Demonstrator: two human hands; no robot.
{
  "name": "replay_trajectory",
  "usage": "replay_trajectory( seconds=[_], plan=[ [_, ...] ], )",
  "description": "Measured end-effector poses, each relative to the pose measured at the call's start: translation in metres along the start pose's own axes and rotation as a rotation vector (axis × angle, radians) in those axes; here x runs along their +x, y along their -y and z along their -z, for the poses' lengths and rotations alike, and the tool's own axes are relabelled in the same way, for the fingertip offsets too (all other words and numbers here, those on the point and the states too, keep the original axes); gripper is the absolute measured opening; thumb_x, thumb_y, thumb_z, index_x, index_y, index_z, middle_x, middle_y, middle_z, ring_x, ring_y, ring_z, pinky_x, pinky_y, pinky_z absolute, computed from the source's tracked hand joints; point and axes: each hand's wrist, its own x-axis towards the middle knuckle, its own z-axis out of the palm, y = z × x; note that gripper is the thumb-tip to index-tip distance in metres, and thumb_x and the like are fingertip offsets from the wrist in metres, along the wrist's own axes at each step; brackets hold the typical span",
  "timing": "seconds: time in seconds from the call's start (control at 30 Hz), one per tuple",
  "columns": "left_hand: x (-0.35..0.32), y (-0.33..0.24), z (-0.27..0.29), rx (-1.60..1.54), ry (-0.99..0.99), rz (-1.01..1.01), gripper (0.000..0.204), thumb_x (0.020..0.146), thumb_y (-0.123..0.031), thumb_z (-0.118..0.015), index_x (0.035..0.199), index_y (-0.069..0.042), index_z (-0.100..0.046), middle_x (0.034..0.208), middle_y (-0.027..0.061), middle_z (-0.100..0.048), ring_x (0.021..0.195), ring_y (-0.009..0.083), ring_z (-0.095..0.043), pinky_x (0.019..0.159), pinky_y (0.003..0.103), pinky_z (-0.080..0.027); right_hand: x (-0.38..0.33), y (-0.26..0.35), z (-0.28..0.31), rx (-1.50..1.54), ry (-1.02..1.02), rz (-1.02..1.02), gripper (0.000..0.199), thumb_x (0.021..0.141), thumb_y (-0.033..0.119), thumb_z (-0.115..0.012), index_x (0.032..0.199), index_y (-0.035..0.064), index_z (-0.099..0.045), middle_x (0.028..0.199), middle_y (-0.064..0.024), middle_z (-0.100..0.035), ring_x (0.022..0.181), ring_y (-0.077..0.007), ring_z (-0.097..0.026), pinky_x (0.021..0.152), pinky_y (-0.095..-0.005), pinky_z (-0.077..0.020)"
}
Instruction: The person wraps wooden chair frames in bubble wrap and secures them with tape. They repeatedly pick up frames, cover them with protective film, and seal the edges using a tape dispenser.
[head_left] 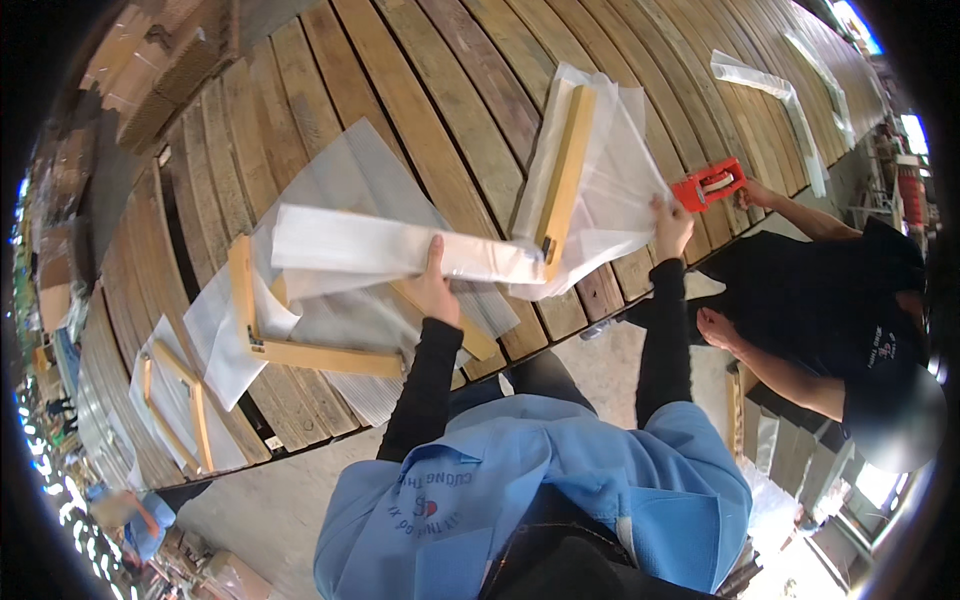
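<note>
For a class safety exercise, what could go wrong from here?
The red tool is close to the right hand and might knock it. The white sheet lies open beneath the bare wooden arm, so it could shift if that hand let go. The left hand grips the white-wrapped arm, which might come unwrapped if the hold slackens.

The person wears a light blue shirt (pixel 585 455). From its wide blue sleeves (pixel 685 435) come long black sleeves (pixel 664 345), which fit closely and reach toward the wrists. On the chest there is a printed mark (pixel 420 508), with dark letters around a small sign, partly red. The trousers (pixel 553 378) are dark.
</note>
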Motion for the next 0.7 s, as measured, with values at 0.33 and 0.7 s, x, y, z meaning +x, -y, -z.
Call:
replay_trajectory(
  seconds=[0.33, 0.7],
  plan=[
    [-0.031, 0.109, -0.039, 0.068, 0.066, 0.703, 0.070, 0.090, -0.047, -0.076, 0.141, -0.006, -0.051, 0.138, 0.0123, -0.053, 0.121, 0.0211, -0.053, 0.090, 0.043, -0.053, 0.012, 0.197, -0.097, -0.235, 0.095, 0.745, 0.015, 0.083, 0.008, -0.061, 0.093, 0.0060, -0.072, 0.093, -0.0203, -0.071, 0.087, -0.0381, -0.070, 0.078, -0.0488, -0.0551],
    [-0.023, 0.049, -0.196, 0.370, 0.623, 0.046, 0.032, 0.106, -0.028, -0.055, 0.121, -0.001, -0.064, 0.098, 0.0048, -0.066, 0.088, 0.0095, -0.063, 0.079, 0.022, -0.051, -0.049, 0.082, -0.236, -0.214, 0.757, 0.520, 0.078, 0.082, 0.023, -0.073, 0.147, -0.0013, -0.038, 0.130, -0.0279, -0.051, 0.099, -0.0399, -0.068, 0.088, -0.0470, -0.0558]
  ],
)
